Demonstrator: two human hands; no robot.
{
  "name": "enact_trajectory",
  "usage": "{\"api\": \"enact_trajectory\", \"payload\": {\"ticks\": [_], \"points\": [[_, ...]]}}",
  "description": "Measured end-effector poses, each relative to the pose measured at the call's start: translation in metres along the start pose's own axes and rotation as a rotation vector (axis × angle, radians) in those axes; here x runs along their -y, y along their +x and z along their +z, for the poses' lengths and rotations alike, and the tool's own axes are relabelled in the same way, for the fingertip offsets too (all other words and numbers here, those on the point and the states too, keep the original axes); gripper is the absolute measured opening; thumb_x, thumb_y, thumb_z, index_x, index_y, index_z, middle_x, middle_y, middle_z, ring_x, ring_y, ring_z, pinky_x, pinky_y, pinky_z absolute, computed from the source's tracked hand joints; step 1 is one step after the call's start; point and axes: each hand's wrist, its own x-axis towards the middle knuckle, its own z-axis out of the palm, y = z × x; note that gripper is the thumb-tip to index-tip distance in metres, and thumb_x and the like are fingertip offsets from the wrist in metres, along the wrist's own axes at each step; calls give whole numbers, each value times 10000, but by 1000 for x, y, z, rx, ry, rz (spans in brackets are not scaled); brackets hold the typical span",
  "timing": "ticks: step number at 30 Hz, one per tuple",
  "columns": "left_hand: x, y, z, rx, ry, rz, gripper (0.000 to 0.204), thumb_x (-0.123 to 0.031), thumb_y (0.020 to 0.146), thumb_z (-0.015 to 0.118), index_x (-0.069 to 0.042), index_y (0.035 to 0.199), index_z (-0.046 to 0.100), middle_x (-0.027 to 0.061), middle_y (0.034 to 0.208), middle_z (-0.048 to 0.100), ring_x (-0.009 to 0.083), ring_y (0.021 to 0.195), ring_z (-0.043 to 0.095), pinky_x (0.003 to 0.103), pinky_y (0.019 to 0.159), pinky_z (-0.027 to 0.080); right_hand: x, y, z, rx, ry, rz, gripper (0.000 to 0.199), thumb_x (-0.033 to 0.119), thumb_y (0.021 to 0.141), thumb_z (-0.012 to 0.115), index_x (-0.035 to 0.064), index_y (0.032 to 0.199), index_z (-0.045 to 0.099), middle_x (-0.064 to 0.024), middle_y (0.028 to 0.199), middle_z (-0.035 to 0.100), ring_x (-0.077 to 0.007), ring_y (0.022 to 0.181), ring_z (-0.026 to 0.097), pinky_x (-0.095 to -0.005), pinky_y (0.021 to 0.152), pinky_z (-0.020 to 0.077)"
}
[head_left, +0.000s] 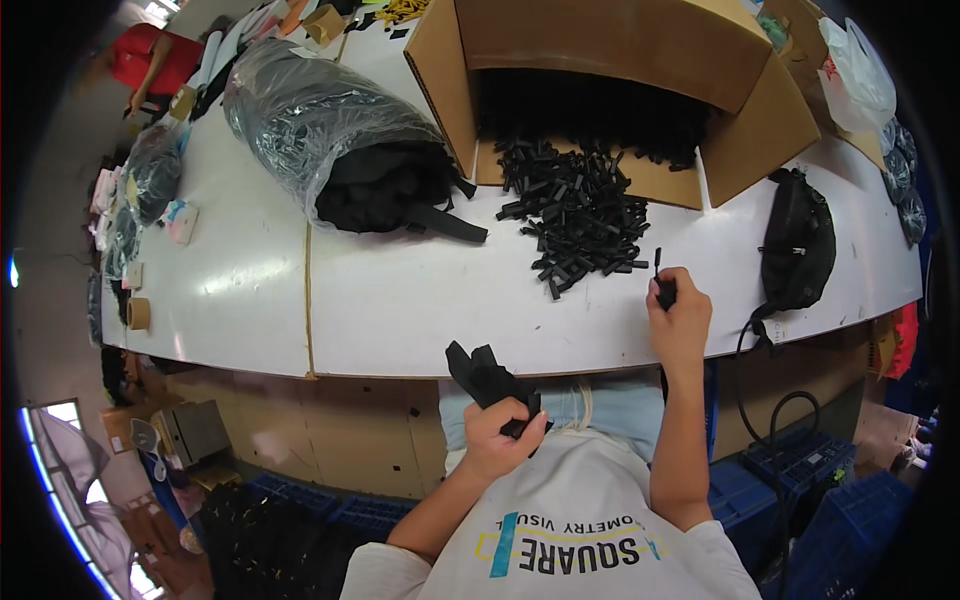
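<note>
My left hand (500, 440) is closed round a bunch of black fabric straps (482, 372) just off the table's near edge, in front of my body. Over the table to the right, my right hand (684, 308) is closed on small black pieces (665, 292), one of which sticks up past the fingertips. Whether they are plastic or fabric I cannot tell. Beyond that hand, to its left, a loose heap of small black pieces (580, 225) spills from an open cardboard box (610, 40) lying on its side.
A clear plastic bag (290, 120) of black straps lies at the far left of the white table (400, 300). A black waist pouch (798, 245) rests at the right, a cable beside it. A tape roll (138, 314) sits far left; a person in red (155, 60) stands beyond.
</note>
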Motion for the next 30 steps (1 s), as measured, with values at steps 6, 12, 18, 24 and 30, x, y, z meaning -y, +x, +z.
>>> {"api": "enact_trajectory", "payload": {"ticks": [6,12,18,24,30], "points": [[-4,1,-1,30,19,-19,171,-18,683,725,-32,645,559,65,571,551,153,469,517,248,445,376,25,-21,-33,150,809,243,183,-26,816,580,-25,993,535,-86,638,606,-68,453,483,-191,423,365],[-15,7,6,59,-24,-9,136,14,705,712,-12,830,665,91,739,661,173,594,622,230,552,472,32,-59,-28,343,1370,175,161,42,835,591,-69,919,510,-178,626,603,-97,372,466,-188,331,335],[-26,12,7,108,16,53,221,46,697,698,-36,902,692,89,764,669,165,613,629,237,555,480,46,-72,-16,459,1555,240,269,183,801,680,-41,808,531,-190,606,596,-88,307,394,-199,276,279],[-31,11,5,112,30,63,169,40,709,694,-19,868,689,79,772,690,127,609,651,205,562,496,45,-79,-11,446,1447,173,244,141,801,679,-63,864,560,-196,626,606,-89,353,437,-192,322,330],[-34,11,4,156,31,40,125,31,721,693,-1,842,682,77,785,703,106,600,656,188,559,499,48,-80,-20,424,1352,88,132,-18,824,582,-103,922,603,-195,713,641,-123,470,558,-198,392,429]]}}
